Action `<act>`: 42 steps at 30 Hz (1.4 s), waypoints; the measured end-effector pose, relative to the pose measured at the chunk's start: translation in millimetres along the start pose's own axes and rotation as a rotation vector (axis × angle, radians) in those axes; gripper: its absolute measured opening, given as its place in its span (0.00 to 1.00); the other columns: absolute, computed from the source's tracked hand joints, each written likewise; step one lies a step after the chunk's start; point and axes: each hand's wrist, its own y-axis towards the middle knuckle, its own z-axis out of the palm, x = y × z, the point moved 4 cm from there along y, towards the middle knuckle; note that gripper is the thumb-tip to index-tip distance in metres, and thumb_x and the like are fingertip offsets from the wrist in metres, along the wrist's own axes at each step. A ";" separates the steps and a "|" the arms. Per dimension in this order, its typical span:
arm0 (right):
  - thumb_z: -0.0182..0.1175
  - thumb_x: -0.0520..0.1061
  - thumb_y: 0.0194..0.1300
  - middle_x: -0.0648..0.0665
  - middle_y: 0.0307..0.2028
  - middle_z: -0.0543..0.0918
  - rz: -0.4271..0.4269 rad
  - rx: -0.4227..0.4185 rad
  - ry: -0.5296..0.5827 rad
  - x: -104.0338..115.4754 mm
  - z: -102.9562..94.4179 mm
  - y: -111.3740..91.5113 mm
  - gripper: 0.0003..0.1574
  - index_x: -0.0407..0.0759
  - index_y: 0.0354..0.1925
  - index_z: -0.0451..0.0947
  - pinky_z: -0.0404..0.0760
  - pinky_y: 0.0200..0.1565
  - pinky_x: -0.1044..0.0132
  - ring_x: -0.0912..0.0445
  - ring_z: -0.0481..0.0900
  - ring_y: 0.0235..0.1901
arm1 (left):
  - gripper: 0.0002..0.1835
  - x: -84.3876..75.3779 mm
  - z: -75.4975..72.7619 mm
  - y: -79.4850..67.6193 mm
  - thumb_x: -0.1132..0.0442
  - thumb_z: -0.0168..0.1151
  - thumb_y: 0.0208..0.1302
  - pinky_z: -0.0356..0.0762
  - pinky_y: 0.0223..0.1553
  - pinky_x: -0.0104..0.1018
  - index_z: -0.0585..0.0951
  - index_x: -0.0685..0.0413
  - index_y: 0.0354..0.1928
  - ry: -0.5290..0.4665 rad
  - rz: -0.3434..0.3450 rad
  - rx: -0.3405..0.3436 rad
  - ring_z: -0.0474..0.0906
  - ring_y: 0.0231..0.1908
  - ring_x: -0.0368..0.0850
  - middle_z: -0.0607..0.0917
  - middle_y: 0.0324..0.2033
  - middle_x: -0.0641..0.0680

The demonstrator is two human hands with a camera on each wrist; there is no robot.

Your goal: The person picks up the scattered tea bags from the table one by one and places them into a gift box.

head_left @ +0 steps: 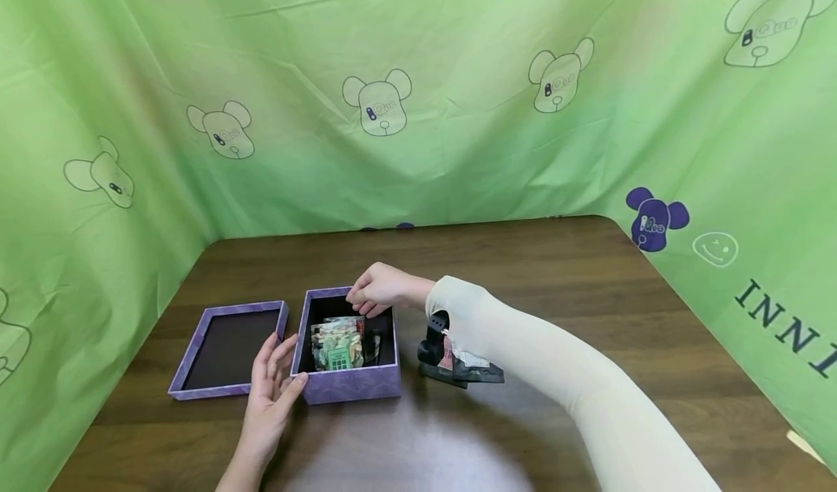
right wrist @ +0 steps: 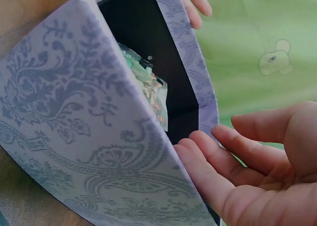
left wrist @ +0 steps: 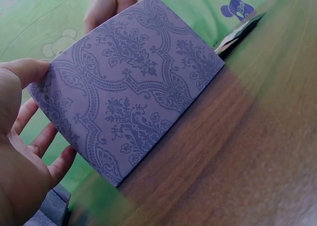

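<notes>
An uncovered purple patterned box (head_left: 353, 387) with a black inside sits on the table. In it, toward the left, stand several packets (head_left: 338, 341) with colourful pictures and a green label. My left hand (head_left: 269, 384) holds the box's near left corner, thumb on the front, fingers along the left side. The right hand (head_left: 381, 288) is over the far right corner, fingertips dipping inside the rim. In the right wrist view its thumb (right wrist: 267, 123) stays apart from the fingers, and nothing shows between them. The box's patterned front (left wrist: 129, 87) fills the left wrist view.
Left of the box lies its purple-edged lid (head_left: 229, 350), black inside upward. Dark flat packets (head_left: 464, 370) lie to the right, partly under the right forearm, near a black wrist device (head_left: 430, 343). A green cloth (head_left: 458, 165) hangs behind the wooden table (head_left: 523, 259).
</notes>
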 end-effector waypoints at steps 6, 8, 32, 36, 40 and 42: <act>0.53 0.34 0.73 0.25 0.51 0.81 -0.046 0.066 0.040 6.3 -6.7 -11.2 0.19 0.22 0.57 0.75 0.83 0.47 0.59 0.38 0.82 0.50 | 0.41 0.6 -0.7 -0.2 0.86 0.48 0.64 0.64 0.60 0.26 0.49 0.59 0.76 -0.006 -0.005 -0.004 0.66 0.64 0.35 0.72 0.65 0.41; 0.54 0.34 0.72 0.25 0.50 0.81 -0.069 0.082 0.051 6.6 -12.0 -15.8 0.20 0.22 0.57 0.74 0.83 0.46 0.59 0.38 0.82 0.49 | 0.41 0.8 -1.0 -0.3 0.86 0.48 0.64 0.64 0.60 0.25 0.50 0.57 0.76 -0.003 -0.008 -0.005 0.66 0.64 0.35 0.72 0.65 0.41; 0.59 0.29 0.62 0.30 0.46 0.83 -0.059 -0.025 0.137 -109.3 -100.5 -73.0 0.28 0.18 0.59 0.67 0.81 0.49 0.47 0.44 0.84 0.43 | 0.41 1.3 -0.4 1.2 0.86 0.47 0.65 0.62 0.61 0.25 0.52 0.51 0.76 -0.021 0.028 0.027 0.64 0.65 0.35 0.71 0.66 0.42; 0.62 0.29 0.61 0.29 0.46 0.83 -0.042 -0.051 0.079 -130.1 -105.7 -80.3 0.27 0.19 0.57 0.69 0.83 0.44 0.52 0.51 0.84 0.41 | 0.41 1.4 -0.8 1.4 0.86 0.47 0.65 0.61 0.62 0.25 0.52 0.51 0.76 -0.023 0.028 0.030 0.64 0.66 0.34 0.71 0.66 0.42; 0.64 0.29 0.59 0.30 0.46 0.83 -0.034 -0.085 0.029 -146.6 -107.1 -86.9 0.27 0.19 0.56 0.70 0.83 0.39 0.60 0.57 0.82 0.37 | 0.42 1.8 -1.2 1.1 0.85 0.47 0.65 0.61 0.61 0.24 0.52 0.50 0.76 -0.014 0.016 0.025 0.64 0.66 0.34 0.71 0.65 0.41; 0.65 0.29 0.56 0.32 0.45 0.83 -0.035 -0.105 0.008 -153.0 -106.9 -90.3 0.28 0.20 0.55 0.71 0.82 0.35 0.64 0.58 0.80 0.36 | 0.42 2.2 -1.3 0.8 0.85 0.47 0.65 0.61 0.61 0.24 0.52 0.50 0.76 -0.006 0.010 0.023 0.64 0.66 0.34 0.71 0.65 0.40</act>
